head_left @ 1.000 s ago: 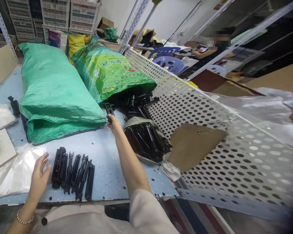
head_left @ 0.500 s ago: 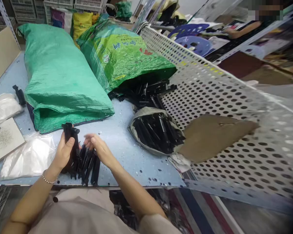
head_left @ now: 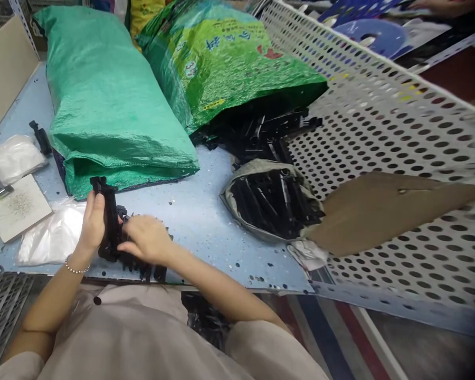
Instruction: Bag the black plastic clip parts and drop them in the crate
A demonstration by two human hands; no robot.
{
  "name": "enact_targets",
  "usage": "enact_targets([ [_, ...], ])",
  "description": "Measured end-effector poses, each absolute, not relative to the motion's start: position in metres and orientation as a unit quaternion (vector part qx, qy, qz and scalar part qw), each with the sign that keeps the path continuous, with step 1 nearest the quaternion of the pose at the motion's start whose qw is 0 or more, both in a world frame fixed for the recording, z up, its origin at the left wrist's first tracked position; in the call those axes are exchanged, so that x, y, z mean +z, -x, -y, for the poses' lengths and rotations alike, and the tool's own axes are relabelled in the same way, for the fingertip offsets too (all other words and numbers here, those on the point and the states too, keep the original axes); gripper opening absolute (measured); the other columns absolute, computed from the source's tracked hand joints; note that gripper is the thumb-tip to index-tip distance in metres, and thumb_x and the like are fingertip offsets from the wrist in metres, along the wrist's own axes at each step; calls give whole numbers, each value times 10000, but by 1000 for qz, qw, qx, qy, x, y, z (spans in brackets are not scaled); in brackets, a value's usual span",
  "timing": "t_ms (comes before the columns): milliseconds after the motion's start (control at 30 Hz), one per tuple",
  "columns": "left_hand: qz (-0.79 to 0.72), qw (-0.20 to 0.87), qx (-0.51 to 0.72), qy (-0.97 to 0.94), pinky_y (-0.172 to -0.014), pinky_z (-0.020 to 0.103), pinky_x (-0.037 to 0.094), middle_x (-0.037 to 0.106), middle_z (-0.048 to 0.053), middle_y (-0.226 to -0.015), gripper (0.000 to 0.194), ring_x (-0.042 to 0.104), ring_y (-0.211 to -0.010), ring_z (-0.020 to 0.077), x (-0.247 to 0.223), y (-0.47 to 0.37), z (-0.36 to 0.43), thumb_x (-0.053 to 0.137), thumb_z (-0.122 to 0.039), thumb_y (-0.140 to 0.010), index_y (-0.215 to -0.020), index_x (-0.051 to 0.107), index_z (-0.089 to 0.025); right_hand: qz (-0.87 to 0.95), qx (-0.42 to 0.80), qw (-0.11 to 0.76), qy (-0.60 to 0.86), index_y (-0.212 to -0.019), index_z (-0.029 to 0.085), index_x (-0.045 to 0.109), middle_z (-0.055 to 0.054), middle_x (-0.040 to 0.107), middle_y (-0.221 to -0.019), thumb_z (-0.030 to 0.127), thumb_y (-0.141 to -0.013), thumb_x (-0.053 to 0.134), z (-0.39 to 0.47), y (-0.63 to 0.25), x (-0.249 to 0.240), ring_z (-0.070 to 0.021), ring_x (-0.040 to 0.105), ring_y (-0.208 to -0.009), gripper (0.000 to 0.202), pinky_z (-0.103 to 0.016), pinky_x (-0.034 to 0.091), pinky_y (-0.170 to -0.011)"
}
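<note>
My left hand (head_left: 92, 224) is wrapped round a bundle of long black plastic pieces (head_left: 111, 219), held tilted above the blue table near its front edge. At the bundle's right side, my right hand (head_left: 148, 240) has its fingers bent round a black piece, whose top shows by the fingertips. More black pieces (head_left: 159, 272) lie on the table beneath my right hand, partly covered by it. Farther right, a grey cloth sack (head_left: 237, 214) stands open, full of similar black pieces (head_left: 271, 203).
A green sack (head_left: 103, 95) and a printed green bag (head_left: 229, 68), spilling black pieces, lie behind. Clear plastic bags (head_left: 49, 237) and a white tile (head_left: 19, 207) are at left. A perforated white panel (head_left: 380, 126) and brown cardboard (head_left: 383, 211) border the right.
My right hand has moved in against the bundle, its fingers bending round a piece. My left hand still grips the bundle, which appears more upright. The camera view has shifted.
</note>
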State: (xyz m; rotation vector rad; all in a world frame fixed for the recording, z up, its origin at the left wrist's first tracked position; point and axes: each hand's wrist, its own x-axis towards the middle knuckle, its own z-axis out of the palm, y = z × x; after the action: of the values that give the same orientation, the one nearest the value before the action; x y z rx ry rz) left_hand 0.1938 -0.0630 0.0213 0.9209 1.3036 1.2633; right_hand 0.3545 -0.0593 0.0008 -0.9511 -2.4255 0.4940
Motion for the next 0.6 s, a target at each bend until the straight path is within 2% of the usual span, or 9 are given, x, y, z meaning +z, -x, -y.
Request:
enact_targets([
  [100,-537,476,547,-431,-535,258,517,638,-15,-672,534,647,-577,163,15,-184,61,409,-638,-953,-1294,458,-231,835,327,196,397,-796,186,559,-27,602,-703,537,-1034,282,78,-351,-13,-145,517,-639,508,-271,335,-619],
  [167,-571,397,526,-489,-617,286,535,690,30,-781,541,688,-698,195,6,-171,57,398,-617,-964,-1320,464,-215,771,425,202,428,-778,193,555,-2,595,-687,521,-1044,256,73,-361,-15,-129,526,-625,518,-255,365,-628],
  [233,-642,300,445,-547,-715,341,540,718,87,-905,540,706,-832,249,-5,-155,53,402,-591,-968,-1312,517,-191,733,450,217,462,-821,192,591,-11,621,-737,541,-1041,232,64,-378,-13,-138,556,-669,546,-267,414,-675],
  [300,-699,255,334,-579,-790,410,529,723,125,-960,526,702,-915,310,-20,-143,51,408,-567,-967,-1276,576,-176,740,410,199,495,-977,186,647,-58,669,-885,564,-1028,264,62,-395,-14,-177,606,-805,541,-314,463,-768],
  [367,-715,286,269,-579,-853,468,516,725,145,-1015,522,692,-984,346,-35,-141,55,385,-553,-973,-1270,591,-176,783,334,148,503,-1219,197,635,-129,662,-1167,580,-997,373,71,-405,-25,-262,597,-1081,514,-422,460,-937],
  [433,-700,338,286,-560,-972,494,478,687,158,-1196,521,640,-1151,341,-50,-151,66,381,-544,-978,-1314,557,-187,831,245,111,487,-1395,248,551,-148,519,-1451,560,-972,463,82,-411,-44,-350,426,-1356,533,-561,331,-1101],
  [467,-689,358,318,-544,-1048,490,436,635,154,-1311,522,582,-1253,323,-57,-158,72,392,-541,-977,-1343,529,-195,850,208,99,474,-1434,279,520,-127,444,-1532,538,-971,483,86,-414,-53,-368,329,-1433,532,-607,248,-1145],
  [533,-664,399,390,-497,-1162,452,336,537,127,-1450,521,466,-1386,273,-68,-175,84,446,-542,-964,-1367,499,-217,880,170,82,436,-1428,330,530,-71,400,-1577,481,-980,499,82,-425,-67,-357,234,-1490,474,-638,151,-1180],
  [600,-636,464,453,-419,-1183,407,317,562,104,-1420,495,458,-1393,241,-75,-187,93,522,-559,-930,-1303,541,-234,898,174,75,397,-1347,341,610,-40,459,-1542,425,-980,521,68,-439,-69,-348,237,-1491,387,-650,148,-1181],
])
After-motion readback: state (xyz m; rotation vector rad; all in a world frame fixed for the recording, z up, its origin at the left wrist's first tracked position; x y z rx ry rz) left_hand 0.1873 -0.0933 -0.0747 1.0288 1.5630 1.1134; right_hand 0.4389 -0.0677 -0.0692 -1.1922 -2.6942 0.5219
